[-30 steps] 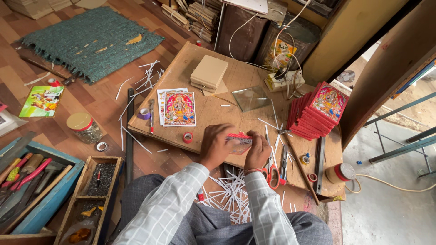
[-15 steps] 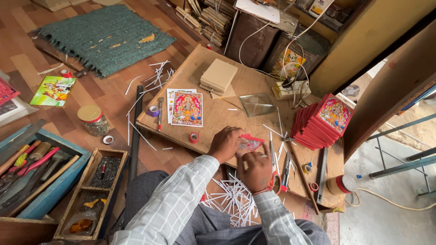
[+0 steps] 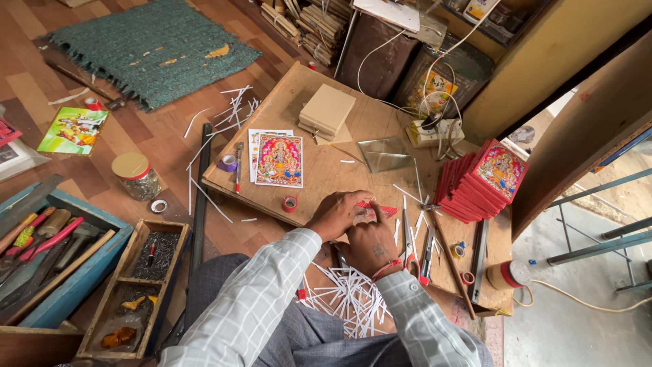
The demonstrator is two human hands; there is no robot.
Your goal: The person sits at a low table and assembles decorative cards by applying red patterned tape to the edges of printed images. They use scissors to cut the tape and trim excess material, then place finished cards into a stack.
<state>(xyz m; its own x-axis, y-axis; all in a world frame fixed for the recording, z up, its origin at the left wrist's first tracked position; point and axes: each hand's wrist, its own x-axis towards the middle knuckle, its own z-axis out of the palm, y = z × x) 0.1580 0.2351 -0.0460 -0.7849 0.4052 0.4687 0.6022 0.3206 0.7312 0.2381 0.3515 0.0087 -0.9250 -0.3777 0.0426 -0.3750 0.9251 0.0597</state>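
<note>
the left hand [image 3: 337, 215] and right hand [image 3: 370, 239] meet at the near edge of the tabletop [image 3: 326, 163], fingers clamped together on a small red-edged framed picture [image 3: 375, 208]. most of that picture is hidden under the hands; its face cannot be made out. one stack of red framed pictures [image 3: 481, 180] leans near the right edge. two colour prints [image 3: 277, 160] lie toward the left edge, overlapping.

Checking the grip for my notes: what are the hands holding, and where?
Both hands, left hand and right hand, hold a small red-edged framed piece at its near end.
</note>
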